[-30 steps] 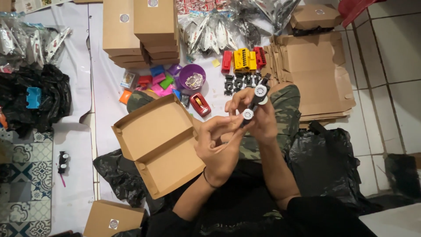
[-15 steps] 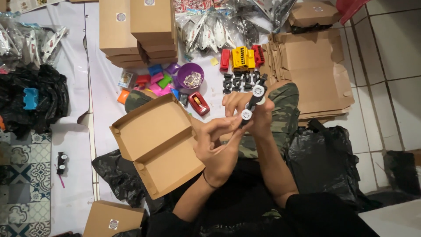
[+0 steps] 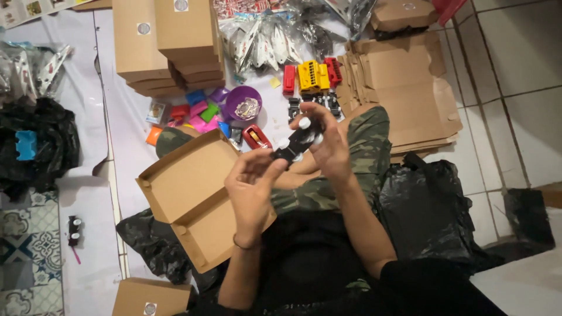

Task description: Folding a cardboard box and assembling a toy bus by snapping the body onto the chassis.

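Note:
Both my hands hold a black toy car chassis with white wheels (image 3: 295,142) above my lap. My left hand (image 3: 250,188) grips its near end from below, and my right hand (image 3: 329,143) pinches its far end and side. An open brown cardboard box (image 3: 190,199) rests on my left knee, just left of my hands, with nothing visible inside. A red toy car body (image 3: 256,137) lies on the sheet just beyond the box.
Stacked closed cardboard boxes (image 3: 167,44) stand at the back left. Flat box blanks (image 3: 404,88) lie to the right. Red and yellow toy parts (image 3: 310,75), a purple bowl (image 3: 243,104) and coloured pieces (image 3: 196,111) sit ahead. Black plastic bags (image 3: 433,205) flank my legs.
The chassis has tilted and come slightly lower and nearer between my hands. My fingers have shifted along it.

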